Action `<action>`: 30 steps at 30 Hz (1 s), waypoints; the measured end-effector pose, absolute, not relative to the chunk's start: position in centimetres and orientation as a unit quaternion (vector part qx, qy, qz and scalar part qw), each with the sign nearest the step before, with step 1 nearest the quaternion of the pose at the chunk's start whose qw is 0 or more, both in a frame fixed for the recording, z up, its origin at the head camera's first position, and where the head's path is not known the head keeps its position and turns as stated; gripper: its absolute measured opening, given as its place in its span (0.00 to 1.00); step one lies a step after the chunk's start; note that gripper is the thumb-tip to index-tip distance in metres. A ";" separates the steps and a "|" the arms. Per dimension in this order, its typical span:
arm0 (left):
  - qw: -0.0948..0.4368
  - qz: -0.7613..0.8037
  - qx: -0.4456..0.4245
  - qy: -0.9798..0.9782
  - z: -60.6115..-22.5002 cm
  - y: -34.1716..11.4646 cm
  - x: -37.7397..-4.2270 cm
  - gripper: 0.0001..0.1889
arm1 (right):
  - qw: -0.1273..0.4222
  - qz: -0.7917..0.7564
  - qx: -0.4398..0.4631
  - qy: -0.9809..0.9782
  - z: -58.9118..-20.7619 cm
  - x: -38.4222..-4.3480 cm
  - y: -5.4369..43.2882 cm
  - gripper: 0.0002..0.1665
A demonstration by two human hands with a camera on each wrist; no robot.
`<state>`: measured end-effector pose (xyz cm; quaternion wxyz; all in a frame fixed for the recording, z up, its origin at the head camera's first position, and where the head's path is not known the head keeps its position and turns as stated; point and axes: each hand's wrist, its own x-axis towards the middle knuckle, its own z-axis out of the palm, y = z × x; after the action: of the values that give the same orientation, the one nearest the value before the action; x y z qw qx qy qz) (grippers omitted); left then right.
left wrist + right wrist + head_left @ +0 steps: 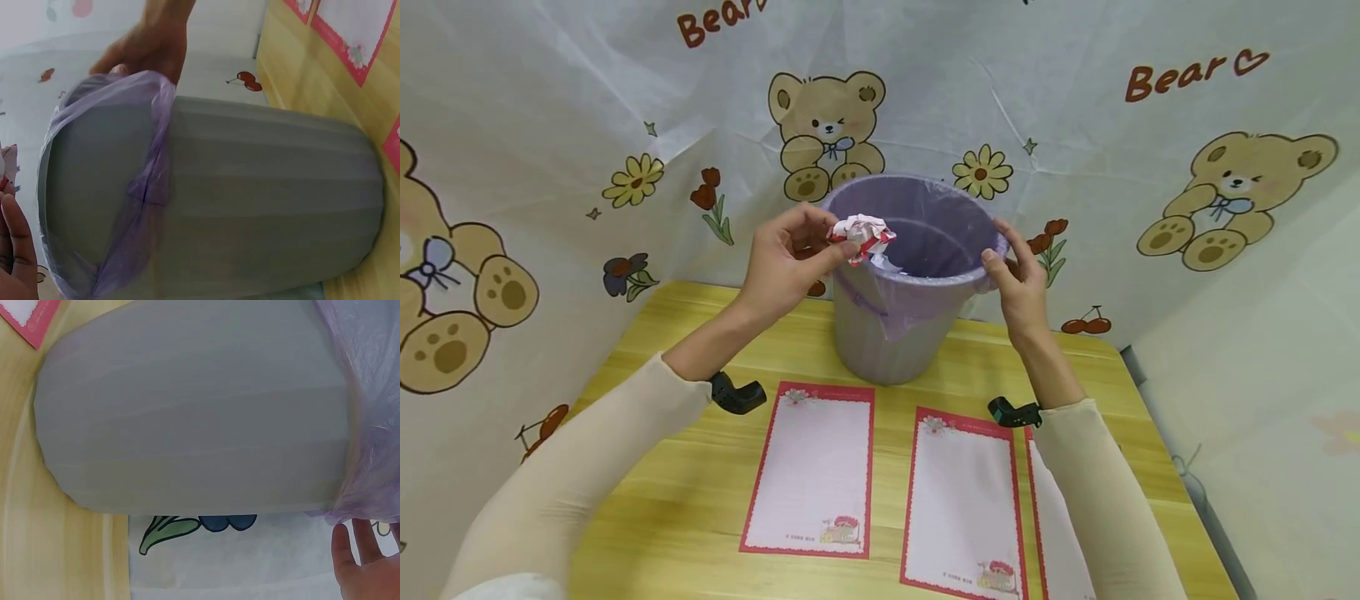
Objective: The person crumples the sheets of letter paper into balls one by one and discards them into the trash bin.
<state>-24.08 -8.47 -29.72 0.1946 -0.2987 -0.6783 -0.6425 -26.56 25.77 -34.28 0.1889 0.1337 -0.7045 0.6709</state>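
While 3 red-bordered sheets [808, 471] lie on tbl. [647, 517] nearest, L hand [786, 262] pinches crumpled red/wht. paper [862, 231] by near-left rim [925, 282] of grey bin [880, 354] w/ purple liner [895, 312], R hand [1022, 287] grips rim's R side, & bear-print backdrop [917, 50] hangs behind.

The bin [887, 350] stands on the table [655, 508], a bag [891, 308] lining it. Behind the bin hangs a cloth [925, 83]. Before it lie three sheets: one front-left [812, 467], one front-right [962, 500], one farther right [1063, 558]. Crumpled paper [861, 232] in the left hand [786, 258] is at its left rim; the right hand [1021, 287], its right.
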 end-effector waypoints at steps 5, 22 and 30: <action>0.204 -0.632 -0.298 -0.685 -28.9 -8.2 -25.6 0.11 | 0.184 0.669 0.130 -0.709 -34.2 -26.4 25.6 0.33; 0.133 -0.592 -0.255 -0.753 -26.1 -7.8 -30.7 0.11 | 0.183 0.653 0.115 -0.725 -34.0 -26.1 25.5 0.33; 0.101 -0.517 -0.277 -0.803 -24.6 -6.9 -31.6 0.14 | 0.185 0.654 0.116 -0.724 -34.0 -26.2 25.5 0.34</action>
<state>-31.58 -6.90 -24.59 0.1010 -0.2772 -0.8034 -0.5173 -26.24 25.52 -33.97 0.1854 0.1164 -0.7238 0.6544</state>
